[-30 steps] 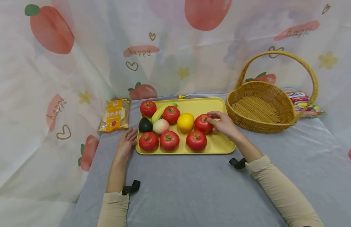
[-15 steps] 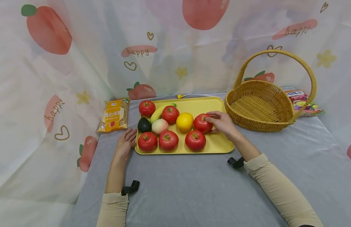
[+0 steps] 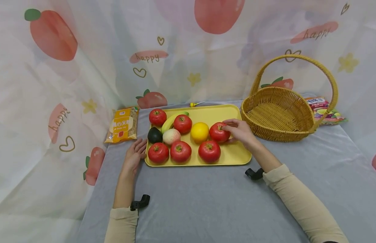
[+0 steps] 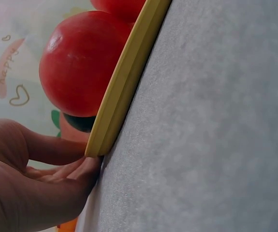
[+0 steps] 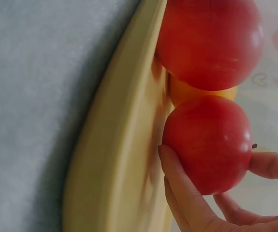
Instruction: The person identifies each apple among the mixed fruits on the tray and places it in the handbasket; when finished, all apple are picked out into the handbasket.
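Observation:
A yellow tray [image 3: 228, 114] holds several red apples, a banana [image 3: 168, 123], a dark green avocado [image 3: 155, 135], a pale pink peach [image 3: 171, 136] and a round yellow-orange fruit [image 3: 199, 132]. My right hand [image 3: 240, 131] holds the rightmost red apple [image 3: 219, 131]. In the right wrist view its fingers [image 5: 184, 188] curve round that apple [image 5: 209, 142], with the thumb near the stem. At the tray's left end, my left hand [image 3: 135, 153] lies with straightish fingers along the side. The left wrist view shows the thumb and fingertips touching the tray rim [image 4: 112, 106].
A wicker basket [image 3: 277, 133] with a tall handle stands just right of the tray, a colourful packet [image 3: 323, 109] partly behind it. An orange-yellow bag [image 3: 122, 125] lies at the left. A small yellow-handled tool [image 3: 194, 104] lies behind the tray, near the printed curtain.
The apple in my right hand and the yellow-orange fruit beside it have shifted slightly right on the tray. My left hand stays at the tray's left end.

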`<state>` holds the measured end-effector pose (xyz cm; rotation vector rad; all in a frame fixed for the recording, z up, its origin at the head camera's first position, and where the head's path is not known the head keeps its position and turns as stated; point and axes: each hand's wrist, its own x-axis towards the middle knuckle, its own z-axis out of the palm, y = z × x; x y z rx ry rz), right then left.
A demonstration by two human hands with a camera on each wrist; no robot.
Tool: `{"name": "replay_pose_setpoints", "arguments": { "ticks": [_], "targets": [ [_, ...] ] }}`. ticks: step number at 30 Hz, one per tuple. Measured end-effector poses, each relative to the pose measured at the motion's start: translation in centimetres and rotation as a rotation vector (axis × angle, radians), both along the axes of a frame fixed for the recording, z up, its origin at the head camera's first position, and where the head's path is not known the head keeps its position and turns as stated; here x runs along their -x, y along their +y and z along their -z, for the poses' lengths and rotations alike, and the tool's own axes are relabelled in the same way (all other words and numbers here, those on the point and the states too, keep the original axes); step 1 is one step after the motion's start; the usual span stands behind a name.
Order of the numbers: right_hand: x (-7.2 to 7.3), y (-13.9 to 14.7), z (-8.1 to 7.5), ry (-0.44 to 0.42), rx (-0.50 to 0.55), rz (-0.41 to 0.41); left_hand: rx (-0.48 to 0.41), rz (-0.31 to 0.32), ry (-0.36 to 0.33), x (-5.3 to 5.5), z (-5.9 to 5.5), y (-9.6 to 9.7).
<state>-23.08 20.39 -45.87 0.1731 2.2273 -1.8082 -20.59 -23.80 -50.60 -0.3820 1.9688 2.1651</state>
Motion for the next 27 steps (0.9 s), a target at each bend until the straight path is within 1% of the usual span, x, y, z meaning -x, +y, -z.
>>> {"name": "replay_pose_setpoints", "arguments": {
  "ticks": [4,8,12,19,27],
  "targets": [
    [-0.3,0.1,-0.4,-0.004,-0.004,-0.014,0.000,0.000,-0.006,-0.1,0.2,-0.1],
    [-0.5,0.4,-1.4,0.005,0.009,-0.025,0.008,-0.002,-0.009,-0.1,0.1,-0.1],
    [-0.3,0.7,-2.6,0.008,0.038,-0.035,0.019,-0.002,-0.013,0.0,0.1,0.0],
    [-0.2,1.8,-4.1,0.023,0.050,-0.051,0.014,0.002,-0.014,0.1,0.1,0.3],
    [0.3,2.5,-5.6,0.023,0.077,-0.032,0.022,0.003,0.002,-0.2,0.0,0.1]
  ]
}}
